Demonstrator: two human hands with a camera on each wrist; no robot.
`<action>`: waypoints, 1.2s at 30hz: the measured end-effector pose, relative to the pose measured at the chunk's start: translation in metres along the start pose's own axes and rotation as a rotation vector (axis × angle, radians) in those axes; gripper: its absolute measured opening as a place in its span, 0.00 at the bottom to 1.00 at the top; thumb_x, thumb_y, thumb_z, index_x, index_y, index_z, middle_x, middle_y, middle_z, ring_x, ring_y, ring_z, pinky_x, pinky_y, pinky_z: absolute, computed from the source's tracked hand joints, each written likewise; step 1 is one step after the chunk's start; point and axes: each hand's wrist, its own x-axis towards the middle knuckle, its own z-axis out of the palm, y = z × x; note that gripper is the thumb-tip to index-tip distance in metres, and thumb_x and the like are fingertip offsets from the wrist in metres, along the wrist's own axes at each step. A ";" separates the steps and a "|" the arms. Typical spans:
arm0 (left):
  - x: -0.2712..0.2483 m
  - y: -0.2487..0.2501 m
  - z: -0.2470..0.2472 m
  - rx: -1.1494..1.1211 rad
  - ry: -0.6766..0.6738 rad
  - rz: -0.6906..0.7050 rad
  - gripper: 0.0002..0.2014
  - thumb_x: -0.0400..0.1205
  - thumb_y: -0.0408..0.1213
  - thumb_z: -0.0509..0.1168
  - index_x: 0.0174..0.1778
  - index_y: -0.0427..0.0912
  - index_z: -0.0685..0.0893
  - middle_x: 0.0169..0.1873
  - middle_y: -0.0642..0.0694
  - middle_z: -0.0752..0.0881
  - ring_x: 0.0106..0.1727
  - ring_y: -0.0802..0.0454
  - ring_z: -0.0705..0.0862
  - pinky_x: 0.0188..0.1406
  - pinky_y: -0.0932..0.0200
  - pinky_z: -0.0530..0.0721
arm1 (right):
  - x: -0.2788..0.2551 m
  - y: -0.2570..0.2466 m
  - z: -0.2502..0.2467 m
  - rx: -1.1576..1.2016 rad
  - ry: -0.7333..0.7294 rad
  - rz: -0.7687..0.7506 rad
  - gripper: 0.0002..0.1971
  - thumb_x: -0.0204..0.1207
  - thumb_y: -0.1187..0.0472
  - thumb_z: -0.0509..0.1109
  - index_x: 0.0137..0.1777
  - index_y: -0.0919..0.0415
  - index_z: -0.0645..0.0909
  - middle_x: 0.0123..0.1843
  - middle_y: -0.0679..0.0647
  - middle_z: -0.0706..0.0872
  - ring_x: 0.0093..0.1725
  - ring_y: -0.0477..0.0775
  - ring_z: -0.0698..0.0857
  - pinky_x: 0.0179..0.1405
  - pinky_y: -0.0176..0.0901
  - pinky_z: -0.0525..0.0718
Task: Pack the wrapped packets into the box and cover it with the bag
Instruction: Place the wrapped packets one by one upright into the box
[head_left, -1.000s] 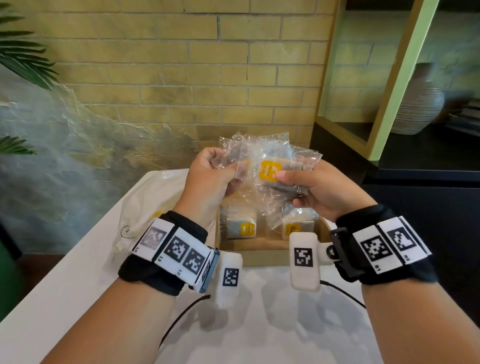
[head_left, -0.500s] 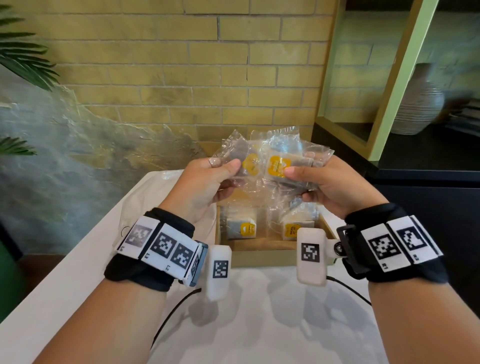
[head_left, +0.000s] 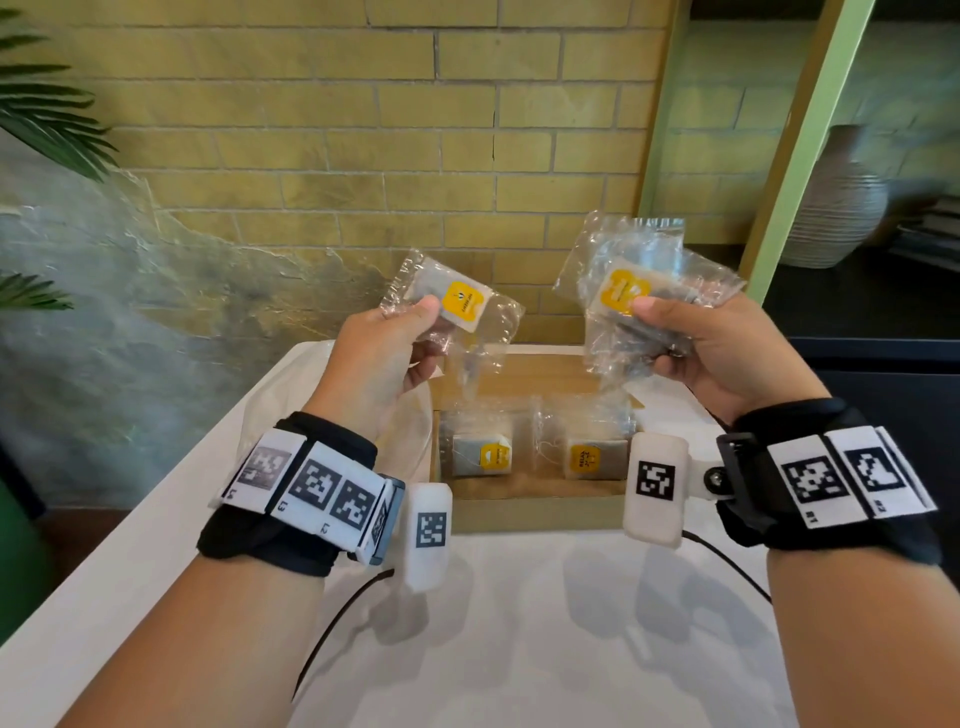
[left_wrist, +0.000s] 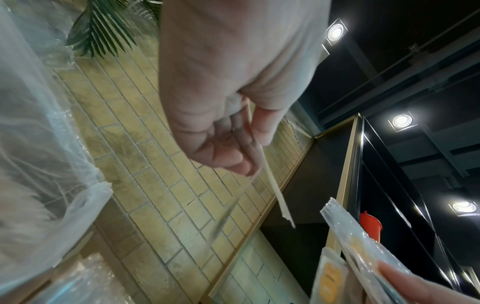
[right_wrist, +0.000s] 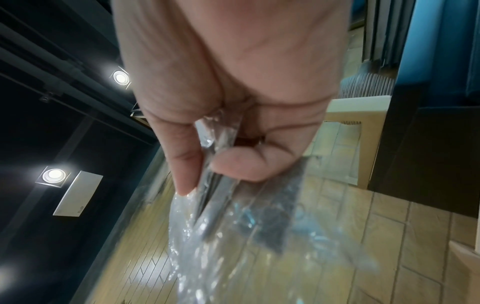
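Two hands are held apart above the box (head_left: 535, 512). Left hand (head_left: 382, 353) is pinching one packet (head_left: 457, 312). Right hand (head_left: 727, 353) is gripping a packet stack (head_left: 639, 306).

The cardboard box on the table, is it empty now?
No, the cardboard box already holds two wrapped packets with yellow labels, standing side by side.

The right hand's packets (right_wrist: 233, 236) blur together, their count unclear.

Head view looking forward-down over both wrists, each wrist view close, angled upward past its palm, sharing brick wall (head_left: 363, 130)
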 end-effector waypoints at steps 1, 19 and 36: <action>0.000 0.000 0.000 -0.019 0.005 -0.003 0.08 0.81 0.38 0.66 0.36 0.45 0.83 0.33 0.48 0.86 0.34 0.56 0.82 0.25 0.68 0.79 | 0.000 0.000 -0.002 0.007 0.005 0.000 0.06 0.73 0.66 0.70 0.43 0.53 0.81 0.36 0.49 0.86 0.29 0.43 0.83 0.18 0.28 0.75; -0.004 -0.007 0.010 -0.076 0.051 0.162 0.11 0.82 0.26 0.62 0.40 0.48 0.78 0.36 0.50 0.85 0.29 0.62 0.83 0.25 0.70 0.80 | -0.007 -0.008 -0.007 -0.348 -0.400 0.002 0.26 0.60 0.62 0.80 0.58 0.51 0.80 0.49 0.57 0.90 0.39 0.50 0.88 0.29 0.34 0.80; -0.019 -0.008 0.021 0.003 -0.300 0.108 0.13 0.78 0.22 0.64 0.37 0.46 0.79 0.25 0.55 0.87 0.29 0.63 0.86 0.27 0.70 0.82 | -0.010 -0.003 0.012 -0.358 -0.366 -0.052 0.12 0.72 0.72 0.70 0.47 0.53 0.84 0.33 0.47 0.88 0.29 0.37 0.83 0.26 0.29 0.76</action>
